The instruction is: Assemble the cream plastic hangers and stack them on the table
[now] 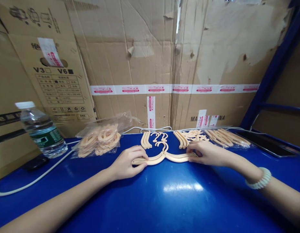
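Two cream-coloured hangers (154, 160) lie close together on the blue table, their hooks pointing away from me. My left hand (129, 161) grips the left end of the hangers between thumb and fingers. At the opposite end, my right hand (205, 153) pinches the tips of the right arms. Just behind are a small row of curved hanger arms (146, 139) on the left and loose hooks (160, 136) in the middle. Another row of curved arms (181, 139) lies close to my right hand, beside a pile of small cream pieces (195, 134).
At the left stand a water bottle (44, 132) and a clear bag of cream parts (101, 139). Farther right lie a bag of long cream pieces (227, 137) and a dark phone (265, 144). A white cable (30, 185) crosses the table; cardboard (130, 64) walls the back.
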Motion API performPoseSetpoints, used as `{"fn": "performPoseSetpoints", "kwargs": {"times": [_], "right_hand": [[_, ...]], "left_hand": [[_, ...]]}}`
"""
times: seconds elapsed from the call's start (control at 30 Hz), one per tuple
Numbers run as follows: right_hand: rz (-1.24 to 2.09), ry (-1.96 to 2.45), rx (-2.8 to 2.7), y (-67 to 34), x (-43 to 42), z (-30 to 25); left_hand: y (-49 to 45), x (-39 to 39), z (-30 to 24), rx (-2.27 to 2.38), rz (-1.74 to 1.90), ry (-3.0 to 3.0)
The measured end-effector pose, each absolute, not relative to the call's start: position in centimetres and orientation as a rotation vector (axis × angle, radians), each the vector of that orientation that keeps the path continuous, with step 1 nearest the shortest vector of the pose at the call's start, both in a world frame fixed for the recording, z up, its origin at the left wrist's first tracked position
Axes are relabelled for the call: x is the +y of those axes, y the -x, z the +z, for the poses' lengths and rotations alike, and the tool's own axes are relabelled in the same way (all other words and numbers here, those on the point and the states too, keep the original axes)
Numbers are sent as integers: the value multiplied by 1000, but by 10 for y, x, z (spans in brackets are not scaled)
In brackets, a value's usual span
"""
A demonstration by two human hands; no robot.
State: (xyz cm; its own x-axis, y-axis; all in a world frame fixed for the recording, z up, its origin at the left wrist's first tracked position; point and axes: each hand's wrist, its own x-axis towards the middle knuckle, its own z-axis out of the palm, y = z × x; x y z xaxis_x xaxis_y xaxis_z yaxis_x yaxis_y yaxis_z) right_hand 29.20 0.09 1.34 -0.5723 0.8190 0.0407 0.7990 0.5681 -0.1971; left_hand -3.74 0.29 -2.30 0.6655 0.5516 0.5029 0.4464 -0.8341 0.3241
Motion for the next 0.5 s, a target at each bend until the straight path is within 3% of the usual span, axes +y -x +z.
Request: {"fn": "performPoseSetpoints", "kwargs": {"times": [0.23, 0.5], "right_hand": [[0, 1345, -2545, -301, 4, 19], [-25, 1534, -2556, -306, 7, 20]], "left_hand": [[42, 7, -24, 1121, 1243, -2514], [43, 10, -28, 1234, 1263, -2449]]}}
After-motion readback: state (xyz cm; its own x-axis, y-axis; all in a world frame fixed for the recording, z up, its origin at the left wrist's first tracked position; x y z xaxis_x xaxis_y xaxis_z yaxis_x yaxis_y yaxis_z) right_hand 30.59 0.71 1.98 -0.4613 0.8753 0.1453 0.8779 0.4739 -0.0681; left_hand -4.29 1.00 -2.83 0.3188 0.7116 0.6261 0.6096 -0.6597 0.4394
